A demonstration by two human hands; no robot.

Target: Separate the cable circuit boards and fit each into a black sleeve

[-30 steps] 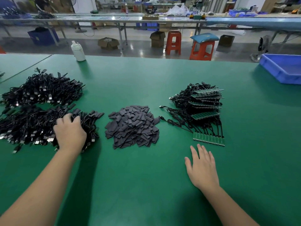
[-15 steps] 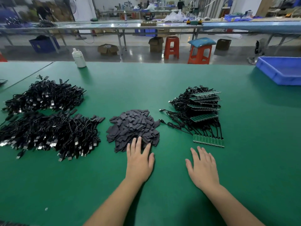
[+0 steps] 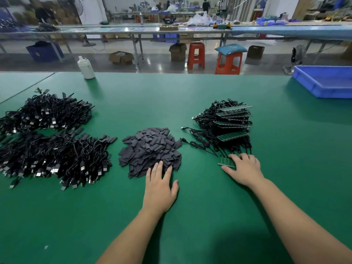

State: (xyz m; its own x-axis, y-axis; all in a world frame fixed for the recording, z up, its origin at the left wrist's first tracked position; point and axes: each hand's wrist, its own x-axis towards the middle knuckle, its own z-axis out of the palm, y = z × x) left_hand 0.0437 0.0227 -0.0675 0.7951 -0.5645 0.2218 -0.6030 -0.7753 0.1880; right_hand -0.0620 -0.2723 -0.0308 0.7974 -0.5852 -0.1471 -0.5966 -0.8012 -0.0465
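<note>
A heap of black sleeves (image 3: 150,147) lies at the middle of the green table (image 3: 190,216). My left hand (image 3: 160,187) lies flat with straight fingers, its fingertips touching the heap's near edge. To the right is a stack of green circuit board strips with black cables (image 3: 228,124). One strip of joined boards (image 3: 225,162) lies in front of that stack. My right hand (image 3: 243,168) rests on the strip's right part, fingers curled over it and thumb at its near edge.
Two large piles of black USB cables (image 3: 51,149) fill the left side. A white bottle (image 3: 86,68) stands at the far edge. A blue bin (image 3: 323,80) sits at the far right. Stools and benches stand beyond the table.
My left hand left the cable pile and moved right to the sleeve heap. My right hand moved forward from the bare table onto the front board strip.
</note>
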